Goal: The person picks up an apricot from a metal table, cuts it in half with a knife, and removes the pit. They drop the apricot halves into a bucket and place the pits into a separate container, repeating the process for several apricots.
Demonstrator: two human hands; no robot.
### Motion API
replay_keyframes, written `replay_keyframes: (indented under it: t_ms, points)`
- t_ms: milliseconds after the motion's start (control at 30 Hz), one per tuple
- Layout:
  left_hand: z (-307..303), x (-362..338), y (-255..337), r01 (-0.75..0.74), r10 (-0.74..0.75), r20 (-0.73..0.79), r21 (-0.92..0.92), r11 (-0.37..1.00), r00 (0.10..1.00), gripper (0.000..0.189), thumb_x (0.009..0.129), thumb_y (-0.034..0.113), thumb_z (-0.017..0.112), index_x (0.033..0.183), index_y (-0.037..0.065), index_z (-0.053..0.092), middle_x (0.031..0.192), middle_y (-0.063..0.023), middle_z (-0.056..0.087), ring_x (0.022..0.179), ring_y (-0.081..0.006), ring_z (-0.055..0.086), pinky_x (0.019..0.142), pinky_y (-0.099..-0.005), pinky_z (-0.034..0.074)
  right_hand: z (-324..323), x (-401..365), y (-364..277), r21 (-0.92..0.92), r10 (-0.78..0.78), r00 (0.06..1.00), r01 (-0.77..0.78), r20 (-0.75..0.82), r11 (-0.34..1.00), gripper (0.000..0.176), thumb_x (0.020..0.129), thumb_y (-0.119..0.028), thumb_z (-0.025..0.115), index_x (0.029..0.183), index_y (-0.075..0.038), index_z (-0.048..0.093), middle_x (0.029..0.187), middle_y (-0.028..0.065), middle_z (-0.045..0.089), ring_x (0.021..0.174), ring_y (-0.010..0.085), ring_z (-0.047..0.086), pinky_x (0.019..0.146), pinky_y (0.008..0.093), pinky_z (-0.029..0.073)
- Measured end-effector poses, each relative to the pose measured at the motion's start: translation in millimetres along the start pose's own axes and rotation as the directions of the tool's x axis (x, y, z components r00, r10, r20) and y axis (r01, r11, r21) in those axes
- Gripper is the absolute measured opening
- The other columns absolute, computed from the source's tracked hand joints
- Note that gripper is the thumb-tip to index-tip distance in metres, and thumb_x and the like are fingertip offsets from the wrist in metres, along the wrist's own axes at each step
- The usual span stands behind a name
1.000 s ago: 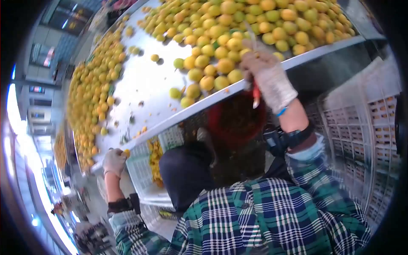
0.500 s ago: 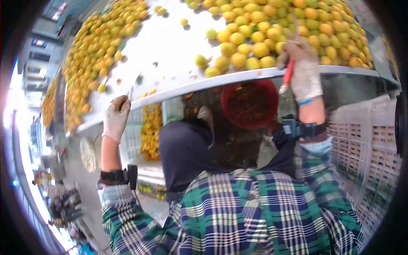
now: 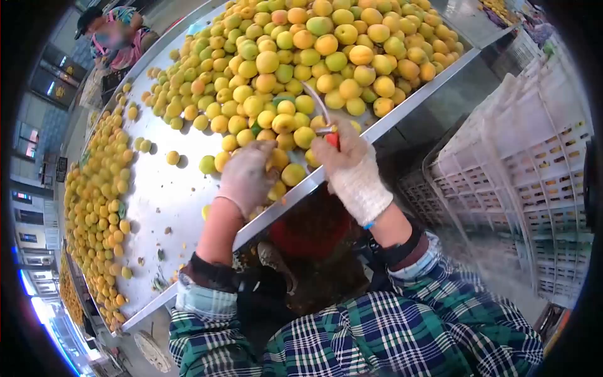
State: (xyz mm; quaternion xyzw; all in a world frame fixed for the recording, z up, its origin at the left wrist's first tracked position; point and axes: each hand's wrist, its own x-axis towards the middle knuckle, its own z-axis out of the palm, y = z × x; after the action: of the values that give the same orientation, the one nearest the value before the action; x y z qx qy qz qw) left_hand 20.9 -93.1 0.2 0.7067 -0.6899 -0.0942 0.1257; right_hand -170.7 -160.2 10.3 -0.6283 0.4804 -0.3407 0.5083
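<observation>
A large heap of yellow-orange and greenish apricots (image 3: 267, 61) lies on the metal table (image 3: 182, 201). My left hand (image 3: 246, 177), in a pale, stained glove, reaches over the table's front edge with its fingers curled round an apricot (image 3: 277, 161) at the heap's near side. In my gloved right hand (image 3: 359, 176) is a knife (image 3: 333, 139) with a red handle. Its thin curved blade points away from me, over the fruit. Part of the handle is hidden inside my fist.
A second band of apricots (image 3: 94, 213) runs along the table's left side. Stacked white plastic crates (image 3: 502, 169) stand on my right. Below the table edge sits a dark red tub (image 3: 311, 229). Another person (image 3: 119, 41) is at the far left, beyond the table.
My view has turned to the right. My left hand has moved from the table's left edge to the heap and closed on an apricot. My right hand still grips the knife.
</observation>
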Motion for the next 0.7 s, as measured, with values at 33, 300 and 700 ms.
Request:
replay_keyframes:
  t_ms: [33,300,700]
  points:
    - [8,9,7,-0.031,0.020,0.085,0.127,0.991,0.996,0.049,0.074,0.012,0.070,0.121,0.005,0.057,0.114,-0.0191,0.059,0.105,-0.0347,0.058,0.091,-0.0411,0.047,0,-1,-1,-0.075,-0.015,1.000,0.015,-0.001,0.997,0.043,0.082,-0.028,0.063,0.117,-0.004,0.055,0.092,0.0206,0.064,0.087,0.0394,0.062,0.078,0.0436,0.049]
    - [2,13,14,0.131,-0.170,0.170,0.219,0.967,0.971,0.050,0.072,0.017,0.073,0.117,0.006,0.056,0.107,-0.0205,0.058,0.102,-0.0357,0.057,0.086,-0.0431,0.049,0,-4,3,0.015,-0.159,0.971,0.159,0.176,0.987,0.023,0.083,-0.017,0.062,0.101,-0.005,0.055,0.090,0.0178,0.060,0.086,0.0399,0.058,0.074,0.0438,0.047]
    - [3,-48,3,0.017,-0.451,0.126,-0.971,-0.239,0.884,0.038,0.091,0.024,0.050,0.123,0.003,0.050,0.106,-0.0122,0.062,0.097,-0.0263,0.060,0.083,-0.0386,0.052,14,-28,1,0.230,-0.227,0.947,0.174,0.227,0.957,0.031,0.091,-0.026,0.059,0.116,-0.010,0.052,0.091,0.0180,0.064,0.083,0.0387,0.062,0.072,0.0438,0.049]
